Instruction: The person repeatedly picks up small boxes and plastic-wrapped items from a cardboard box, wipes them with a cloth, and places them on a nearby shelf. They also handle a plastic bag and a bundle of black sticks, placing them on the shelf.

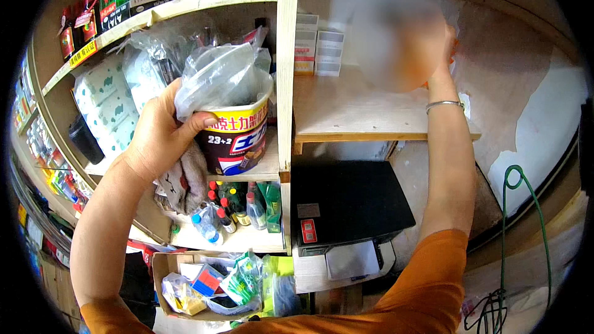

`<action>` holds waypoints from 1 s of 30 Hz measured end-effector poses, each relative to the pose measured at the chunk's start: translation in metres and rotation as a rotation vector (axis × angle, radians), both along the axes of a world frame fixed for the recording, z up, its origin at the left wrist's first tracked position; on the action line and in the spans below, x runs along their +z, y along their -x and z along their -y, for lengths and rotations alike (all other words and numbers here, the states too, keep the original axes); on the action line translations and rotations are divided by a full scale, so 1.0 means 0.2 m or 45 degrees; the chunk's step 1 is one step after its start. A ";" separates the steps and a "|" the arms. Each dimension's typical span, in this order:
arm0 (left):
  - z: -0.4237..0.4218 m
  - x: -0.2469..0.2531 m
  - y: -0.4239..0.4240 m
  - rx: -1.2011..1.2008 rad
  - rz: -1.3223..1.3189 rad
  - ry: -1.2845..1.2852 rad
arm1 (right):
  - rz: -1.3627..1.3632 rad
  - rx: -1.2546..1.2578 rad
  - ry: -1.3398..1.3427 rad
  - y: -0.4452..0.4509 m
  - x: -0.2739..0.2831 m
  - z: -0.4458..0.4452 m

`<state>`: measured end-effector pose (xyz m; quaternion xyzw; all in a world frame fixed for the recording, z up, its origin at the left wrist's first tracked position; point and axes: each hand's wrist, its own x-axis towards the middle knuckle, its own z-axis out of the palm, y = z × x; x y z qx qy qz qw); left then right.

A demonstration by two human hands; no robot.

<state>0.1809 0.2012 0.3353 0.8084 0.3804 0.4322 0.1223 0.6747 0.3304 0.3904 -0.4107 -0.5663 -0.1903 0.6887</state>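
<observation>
My left hand (158, 134) grips a round paper tub (235, 141) with a yellow and dark brown printed wall, its thumb pressed on the outside near the rim. Crumpled clear plastic (218, 76) sticks up out of the tub's mouth. Below that hand hangs a grey plush cloth (188, 183) with a stitched face; whether it is held cannot be told. My right hand (445, 51) reaches to the upper right above a wooden shelf board (362, 125). A blurred patch hides most of its fingers, and something orange shows beside them.
Left of the tub are packs of tissues (104, 106) and a black cup (86, 139). Capped bottles (227, 213) stand one shelf lower, above a cardboard box (160, 283) of packets. Small boxes (329, 53) stand on the right shelf, over a black printer (352, 204). A green wire (505, 222) hangs at right.
</observation>
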 end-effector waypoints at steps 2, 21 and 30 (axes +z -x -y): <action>0.00 -0.01 0.01 0.004 0.009 0.003 | 0.244 -0.023 0.131 0.15 -0.07 0.04; -0.04 -0.03 0.01 -0.049 0.003 -0.097 | 0.796 -0.235 1.280 0.37 -0.20 0.18; -0.06 -0.03 0.03 -0.009 -0.079 -0.224 | 0.338 -0.092 0.847 0.32 -0.19 0.12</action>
